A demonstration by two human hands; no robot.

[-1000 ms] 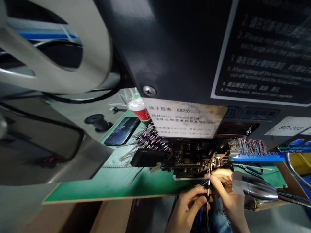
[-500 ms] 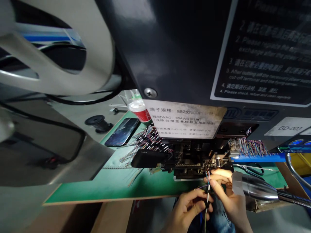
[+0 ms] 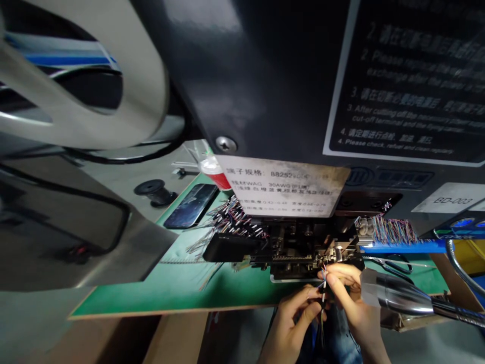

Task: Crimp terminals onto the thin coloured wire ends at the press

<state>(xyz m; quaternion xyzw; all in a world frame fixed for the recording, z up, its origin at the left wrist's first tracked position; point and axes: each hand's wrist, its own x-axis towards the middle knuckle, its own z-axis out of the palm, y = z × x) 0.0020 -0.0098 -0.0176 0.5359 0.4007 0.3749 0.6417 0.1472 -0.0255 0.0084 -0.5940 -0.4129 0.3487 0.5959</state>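
A thin cable with fanned coloured wires and a white sleeve [image 3: 323,298] stands roughly upright between my hands, just in front of a terminal crimping machine [image 3: 273,101]. My left hand [image 3: 293,316] pinches the cable around the lower part of the sleeve. Higher up, the thumb and fingers of my right hand [image 3: 350,290] close on the coloured wires [image 3: 323,273], whose tips point toward the lit metal crimping head [image 3: 335,251]. Fingers partly cover the wires, so their exact number is hidden.
Wire bundles [image 3: 237,217] lie on the green table [image 3: 159,298], near a phone [image 3: 191,206] and a red-and-white cup [image 3: 217,174]. More wires [image 3: 394,230] sit at right above scissors [image 3: 394,265]. A metal lamp [image 3: 401,293] reaches in beside my right hand.
My left hand has shifted slightly up along the cable. The wires are gathered closer in my right fingers, and the cable has moved a little left. The camera view has shifted slightly.
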